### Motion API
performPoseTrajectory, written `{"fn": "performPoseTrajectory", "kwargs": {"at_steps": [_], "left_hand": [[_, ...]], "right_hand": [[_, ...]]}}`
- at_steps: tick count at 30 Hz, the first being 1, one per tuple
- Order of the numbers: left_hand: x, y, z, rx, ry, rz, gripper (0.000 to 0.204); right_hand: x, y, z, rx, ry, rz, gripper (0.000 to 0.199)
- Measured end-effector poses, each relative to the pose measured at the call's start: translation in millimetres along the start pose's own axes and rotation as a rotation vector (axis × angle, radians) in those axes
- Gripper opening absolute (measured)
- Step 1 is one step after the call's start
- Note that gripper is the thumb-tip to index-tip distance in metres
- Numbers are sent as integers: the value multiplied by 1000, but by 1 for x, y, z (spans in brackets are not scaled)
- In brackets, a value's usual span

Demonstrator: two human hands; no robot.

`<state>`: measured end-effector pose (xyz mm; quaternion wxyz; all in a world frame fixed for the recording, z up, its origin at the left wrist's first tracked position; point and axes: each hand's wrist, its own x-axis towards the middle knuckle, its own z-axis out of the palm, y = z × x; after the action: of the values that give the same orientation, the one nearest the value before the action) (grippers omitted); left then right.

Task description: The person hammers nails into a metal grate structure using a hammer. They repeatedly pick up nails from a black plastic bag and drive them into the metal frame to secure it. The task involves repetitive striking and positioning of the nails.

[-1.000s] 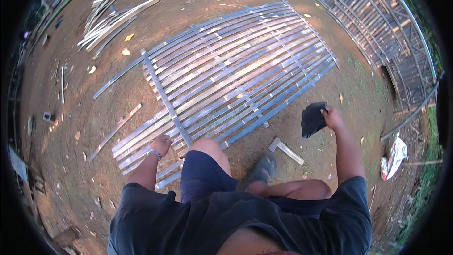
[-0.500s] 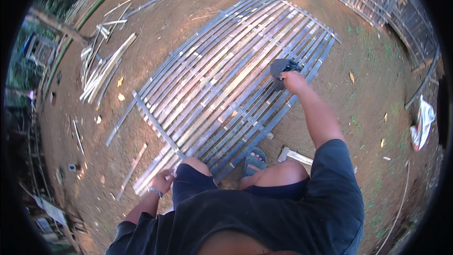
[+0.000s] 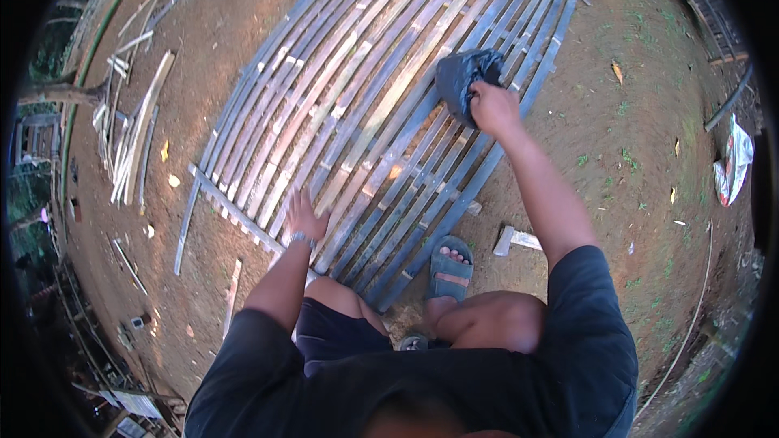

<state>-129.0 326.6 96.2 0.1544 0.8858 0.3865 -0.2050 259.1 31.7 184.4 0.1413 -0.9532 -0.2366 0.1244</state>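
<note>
A crumpled dark grey plastic bag [image 3: 464, 81] is gripped at its lower edge and rests on the right part of a large flat mat of long parallel split-bamboo slats [image 3: 357, 105] lying on bare reddish earth.

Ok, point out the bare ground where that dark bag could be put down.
Bare dirt lies right of the bamboo panel, between the right hand gripping the dark bag and the white bag. Nearer the hatchet and sandalled foot, and by the loose slats, it's crowded.
</note>
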Motion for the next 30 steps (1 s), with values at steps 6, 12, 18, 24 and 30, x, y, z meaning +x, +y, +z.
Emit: {"fn": "performPoseTrajectory", "kwargs": {"at_steps": [6,12,18,24,30], "left_hand": [[62,81,9,-48,-59,-303,120],[69,76,32,-75,-28,-314,127],[64,71,16,-72,-97,-342,127],[69,80,20,-83,-126,-297,127],[68,81,22,-52,-109,-303,128]], "right_hand": [[38,-46,1,-595,-113,-274,28],[106,38,113,-301,-212,-245,28],[109,45,182,1040,-169,186,39],[125,74,160,523,-181,199,45],[103,42,109,533,60,262,56]]}}
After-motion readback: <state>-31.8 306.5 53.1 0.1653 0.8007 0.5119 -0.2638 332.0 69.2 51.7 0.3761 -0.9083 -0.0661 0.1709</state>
